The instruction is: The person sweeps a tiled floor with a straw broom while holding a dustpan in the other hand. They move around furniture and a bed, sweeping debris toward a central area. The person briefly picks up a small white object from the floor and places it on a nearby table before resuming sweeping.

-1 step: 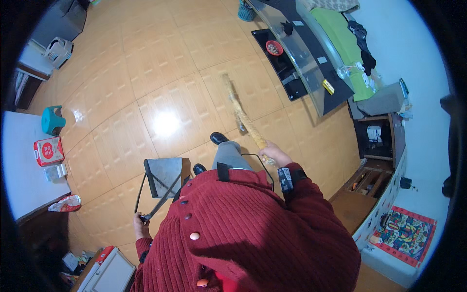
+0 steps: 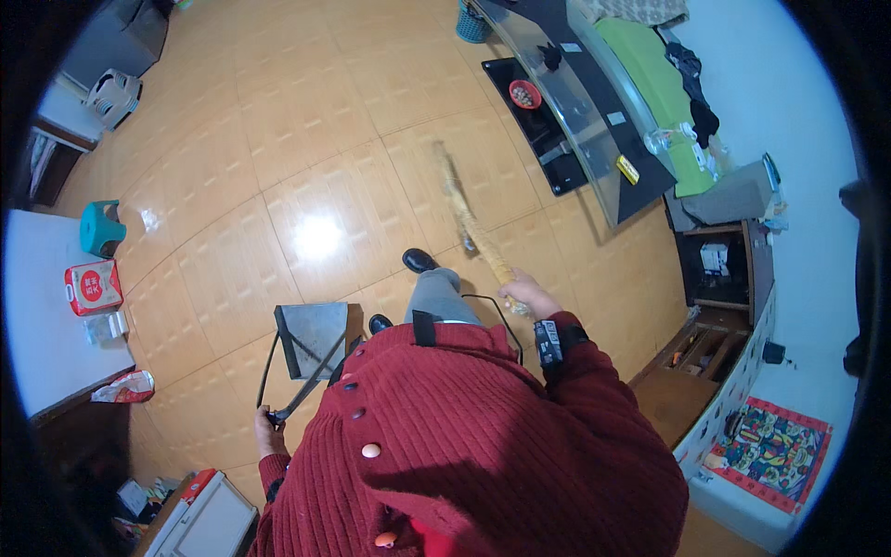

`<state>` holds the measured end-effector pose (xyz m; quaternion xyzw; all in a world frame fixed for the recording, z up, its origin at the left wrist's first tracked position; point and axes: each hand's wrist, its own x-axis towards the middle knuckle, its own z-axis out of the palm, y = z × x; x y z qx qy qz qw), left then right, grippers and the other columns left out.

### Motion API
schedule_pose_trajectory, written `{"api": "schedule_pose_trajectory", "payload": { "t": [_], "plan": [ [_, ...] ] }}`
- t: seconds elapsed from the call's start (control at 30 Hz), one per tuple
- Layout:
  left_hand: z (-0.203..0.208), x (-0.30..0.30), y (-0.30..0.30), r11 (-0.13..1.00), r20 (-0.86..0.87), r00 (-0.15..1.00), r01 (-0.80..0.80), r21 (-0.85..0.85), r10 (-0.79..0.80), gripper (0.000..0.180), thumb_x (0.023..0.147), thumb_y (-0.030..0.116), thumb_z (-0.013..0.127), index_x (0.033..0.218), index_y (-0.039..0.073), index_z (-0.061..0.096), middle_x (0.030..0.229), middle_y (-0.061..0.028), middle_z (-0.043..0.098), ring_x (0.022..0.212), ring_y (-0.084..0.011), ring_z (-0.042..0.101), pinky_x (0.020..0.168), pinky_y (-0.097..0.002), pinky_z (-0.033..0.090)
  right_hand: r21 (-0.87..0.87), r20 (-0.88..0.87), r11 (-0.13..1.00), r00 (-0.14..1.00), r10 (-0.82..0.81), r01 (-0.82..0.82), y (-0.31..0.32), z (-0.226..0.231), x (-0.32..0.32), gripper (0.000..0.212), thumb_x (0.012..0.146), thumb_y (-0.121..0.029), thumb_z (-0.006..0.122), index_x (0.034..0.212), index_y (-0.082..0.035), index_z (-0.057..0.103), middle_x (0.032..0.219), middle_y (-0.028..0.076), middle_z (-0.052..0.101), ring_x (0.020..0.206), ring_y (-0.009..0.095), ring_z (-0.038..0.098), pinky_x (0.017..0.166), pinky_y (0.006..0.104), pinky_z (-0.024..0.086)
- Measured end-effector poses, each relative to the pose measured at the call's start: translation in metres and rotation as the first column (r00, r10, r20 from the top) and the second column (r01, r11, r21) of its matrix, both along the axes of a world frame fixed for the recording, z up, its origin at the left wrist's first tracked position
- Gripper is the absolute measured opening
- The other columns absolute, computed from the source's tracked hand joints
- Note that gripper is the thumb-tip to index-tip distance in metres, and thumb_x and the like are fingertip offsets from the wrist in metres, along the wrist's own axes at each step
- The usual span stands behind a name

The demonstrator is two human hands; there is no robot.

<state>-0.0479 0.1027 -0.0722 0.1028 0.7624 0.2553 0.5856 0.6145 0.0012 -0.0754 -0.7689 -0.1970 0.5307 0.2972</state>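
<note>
My left hand (image 2: 267, 431) is closed around the black handle of a grey metal dustpan (image 2: 320, 327), whose pan hangs low over the floor left of my feet. Out in front to the right, my right hand (image 2: 531, 293) grips the near end of a long, tan straw broom (image 2: 481, 239). Its far end slants away to the upper left over the floor tiles and looks blurred. Something clear, like plastic film, shows at the near end by my fingers. I cannot tell whether the broom touches the floor.
A glass-topped table (image 2: 594, 130) stands at the far right, with a red bowl (image 2: 524, 94) on its lower shelf. On the left are a teal stool (image 2: 100, 228) and a red-and-white package (image 2: 94, 287). A wooden cabinet (image 2: 682, 390) is to my right; my black shoe (image 2: 419, 261) is ahead.
The broom and my right hand have shifted slightly to the right. My left hand and the dustpan stay practically where they were.
</note>
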Motion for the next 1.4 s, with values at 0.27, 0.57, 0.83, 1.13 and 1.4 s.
{"api": "schedule_pose_trajectory", "payload": {
  "t": [0.27, 0.57, 0.83, 1.13, 1.4],
  "plan": [
    [-0.002, 0.014, -0.012, 0.986, 0.050, 0.985, -0.169, 0.016, 0.168, 0.018, 0.070, 0.028, 0.058, 0.078, 0.015, 0.047, 0.069, 0.0004, 0.051, 0.064, -0.0113, 0.050, 0.062, -0.0281, 0.036, -0.207, 0.024, 0.967, 0.989, -0.149, 0.151, 0.023, -0.017, 0.139, 0.021, 0.061, -0.014, 0.063, 0.078, -0.001, 0.059, 0.061, 0.008, 0.057, 0.049, 0.017, 0.052, 0.046, 0.0309, 0.041],
    [0.052, 0.081, -0.006, 0.934, -0.016, 0.934, -0.356, 0.041, 0.357, 0.022, 0.073, 0.032, 0.058, 0.084, 0.017, 0.047, 0.075, -0.0017, 0.054, 0.067, -0.0135, 0.052, 0.063, -0.0303, 0.038, -0.121, -0.521, 0.920, 0.765, -0.379, 0.373, 0.150, -0.021, 0.244, 0.015, 0.074, -0.014, 0.055, 0.062, -0.009, 0.047, 0.051, 0.003, 0.048, 0.040, 0.016, 0.046, 0.039, 0.0278, 0.039],
    [0.093, 0.148, 0.010, 0.880, -0.108, 0.874, -0.469, 0.072, 0.474, 0.018, 0.075, 0.028, 0.057, 0.081, 0.016, 0.046, 0.074, -0.0008, 0.054, 0.073, -0.0152, 0.056, 0.063, -0.0327, 0.042, -0.257, 0.011, 0.819, 0.846, 0.533, -0.512, 0.319, -0.047, 0.240, 0.011, 0.075, -0.015, 0.055, 0.073, -0.004, 0.058, 0.055, 0.008, 0.056, 0.052, 0.019, 0.056, 0.045, 0.0319, 0.044],
    [0.106, 0.176, 0.028, 0.873, -0.120, 0.865, -0.483, 0.069, 0.487, 0.018, 0.075, 0.026, 0.059, 0.084, 0.014, 0.049, 0.082, -0.0010, 0.050, 0.088, -0.0173, 0.053, 0.068, -0.0344, 0.044, -0.312, 0.303, 0.795, 0.739, 0.602, -0.519, 0.343, -0.011, 0.183, 0.054, 0.059, -0.011, 0.062, 0.108, 0.004, 0.046, 0.101, 0.023, 0.057, 0.095, 0.031, 0.057, 0.079, 0.0355, 0.046],
    [0.104, 0.204, 0.033, 0.881, -0.122, 0.873, -0.465, 0.091, 0.473, 0.019, 0.073, 0.023, 0.059, 0.085, 0.011, 0.051, 0.089, -0.0028, 0.048, 0.095, -0.0171, 0.050, 0.076, -0.0359, 0.043, -0.261, 0.312, 0.874, 0.820, 0.479, -0.411, 0.339, 0.023, 0.230, 0.058, 0.059, -0.008, 0.065, 0.112, 0.003, 0.045, 0.091, 0.017, 0.059, 0.074, 0.026, 0.059, 0.061, 0.0340, 0.049]
  ]
}}
